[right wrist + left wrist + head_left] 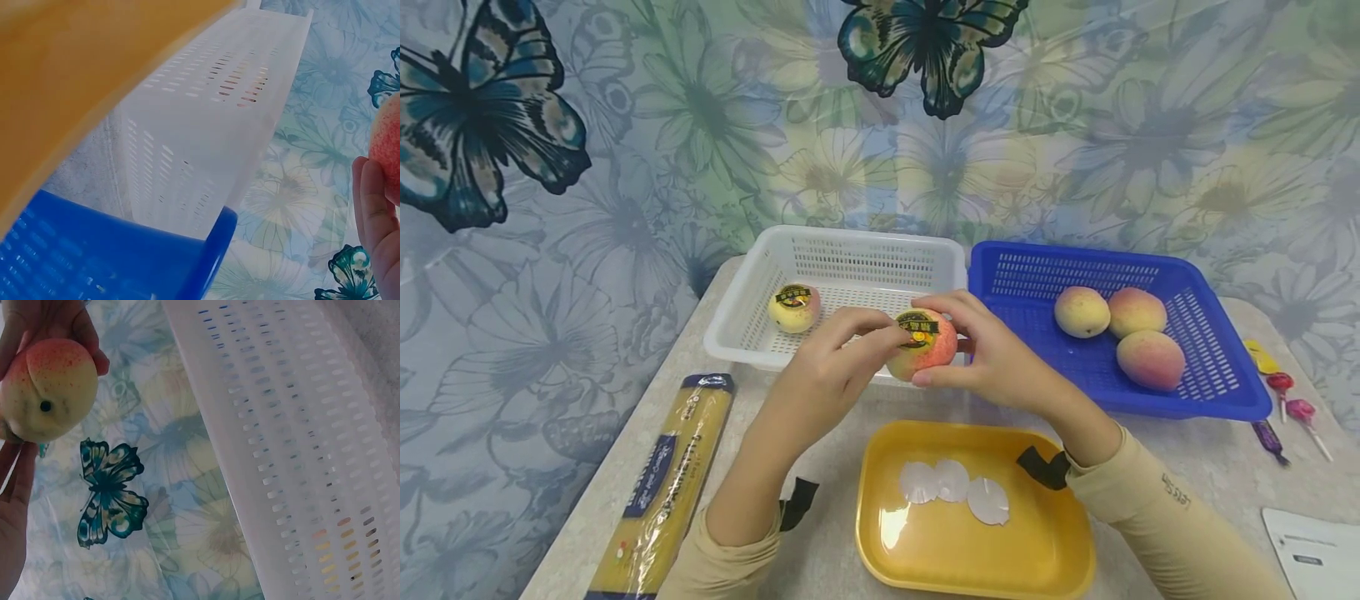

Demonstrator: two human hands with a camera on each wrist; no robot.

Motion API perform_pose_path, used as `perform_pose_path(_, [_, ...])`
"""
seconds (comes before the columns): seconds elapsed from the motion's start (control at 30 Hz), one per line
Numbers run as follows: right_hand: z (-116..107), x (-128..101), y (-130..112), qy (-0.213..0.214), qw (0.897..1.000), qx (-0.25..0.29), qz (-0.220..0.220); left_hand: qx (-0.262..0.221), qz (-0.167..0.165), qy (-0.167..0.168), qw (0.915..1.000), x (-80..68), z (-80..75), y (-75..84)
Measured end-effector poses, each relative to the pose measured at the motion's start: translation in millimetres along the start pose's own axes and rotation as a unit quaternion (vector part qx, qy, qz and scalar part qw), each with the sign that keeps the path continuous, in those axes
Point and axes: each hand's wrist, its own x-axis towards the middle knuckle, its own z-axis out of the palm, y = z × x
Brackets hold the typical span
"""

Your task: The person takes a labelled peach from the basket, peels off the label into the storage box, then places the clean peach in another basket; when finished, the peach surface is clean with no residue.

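My right hand (981, 346) holds a red and yellow peach (936, 346) above the front rim of the white basket, fingers behind it and thumb in front. A black and gold sticker (917, 327) lies on the peach's upper face. My left hand (827, 367) reaches in from the left, its fingertips on the sticker's left edge. In the left wrist view the peach (53, 394) shows its dark stem pit between both hands. The right wrist view catches only the fingers (375, 203) at the peach (386, 144).
Another peach with a sticker (793, 307) sits in the white basket (760, 350). Three plain peaches lie in the blue basket (1037, 367). A yellow tray (940, 558) holds three white paper pieces (952, 481). Left is a spaghetti pack (662, 492); lollipops (1302, 412) and a paper sheet (1315, 550) lie right.
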Motion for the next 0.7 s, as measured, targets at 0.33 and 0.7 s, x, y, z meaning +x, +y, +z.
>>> perform_pose_path(0.33, [2.0,-3.7,1.9,-0.006,1.000,-0.007,-0.004,0.065,-0.015,0.040,0.9969,4.3,5.0,-1.5])
perform_pose_path(0.7, [-6.7,-18.1,3.1,0.010,0.999,-0.044,-0.005,-0.007,-0.074,0.094,0.9928,-0.1,8.1,0.0])
